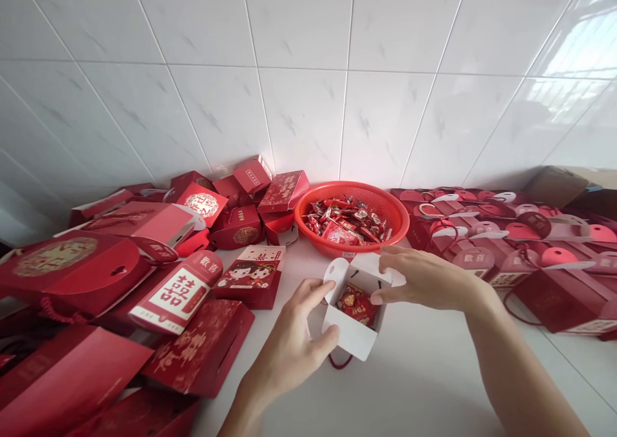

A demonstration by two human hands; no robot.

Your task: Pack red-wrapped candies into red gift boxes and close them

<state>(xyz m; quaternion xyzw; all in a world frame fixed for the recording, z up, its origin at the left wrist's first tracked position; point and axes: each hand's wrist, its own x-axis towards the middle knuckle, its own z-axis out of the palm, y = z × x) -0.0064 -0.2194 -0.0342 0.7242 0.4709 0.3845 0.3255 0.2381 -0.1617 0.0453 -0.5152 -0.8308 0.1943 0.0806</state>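
Observation:
A small gift box (355, 339) stands on the white surface in front of me, its top flaps spread and their white insides showing. Red wrapped candies (357, 306) lie inside it, and a dark red cord (340, 364) loops out below its near side. My left hand (295, 337) grips the box's left side, with the forefinger at a flap and the thumb by the near wall. Across from it, my right hand (427, 279) has the right side between thumb and fingers; the thumb reaches over the opening. Parts of the right flap are hidden behind the fingers.
Just behind the box, a red plastic basket (308, 239) holds many wrapped candies. Red gift boxes (200, 347) are heaped on the left. Rows of red handled boxes (554, 295) stand on the right, with a brown cardboard box (554, 183) behind. A tiled wall (303, 115) closes off the back.

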